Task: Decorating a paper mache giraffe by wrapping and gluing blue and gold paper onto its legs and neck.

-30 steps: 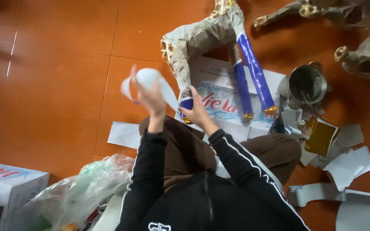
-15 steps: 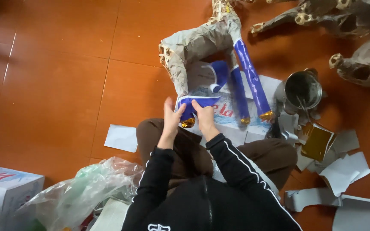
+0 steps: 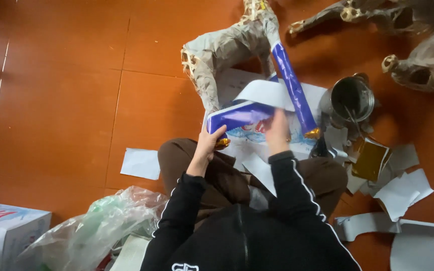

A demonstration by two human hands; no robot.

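A papier-mâché animal frame [image 3: 227, 50] stands on the orange tile floor in front of me, its legs toward me. One leg [image 3: 292, 90] is wrapped in shiny blue paper with a gold foot. My left hand [image 3: 211, 143] grips the lower end of the nearer leg, pressing a blue paper sheet [image 3: 239, 116] around it. My right hand [image 3: 277, 131] presses the same sheet, whose white backing [image 3: 267, 93] curls upward.
A metal tin [image 3: 351, 100] with a stick in it stands to the right, beside gold foil [image 3: 370, 159] and white paper scraps [image 3: 403, 188]. More paper frames [image 3: 423, 65] lie at the top right. A plastic bag [image 3: 96, 228] and cardboard box [image 3: 6, 228] sit at lower left.
My left hand, raised with a white sheet a second ago, came down to the leg. Both hands now press the blue sheet around the leg.
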